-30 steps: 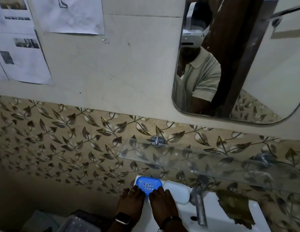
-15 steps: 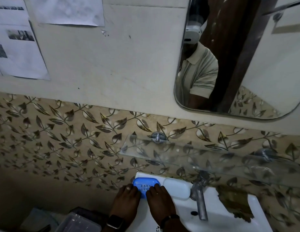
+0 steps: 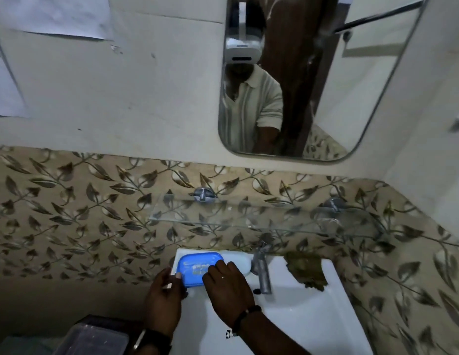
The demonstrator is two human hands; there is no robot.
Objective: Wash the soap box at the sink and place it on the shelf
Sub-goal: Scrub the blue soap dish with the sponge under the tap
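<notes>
As soap box [image 3: 195, 268] sits left of tap [image 3: 261, 274], left hand [image 3: 165, 294] and right hand [image 3: 229, 288] seemingly grip its ends to lift.

Soap box [image 3: 195, 271] at sink [image 3: 313, 319], beneath shelf [image 3: 261, 217]
</notes>
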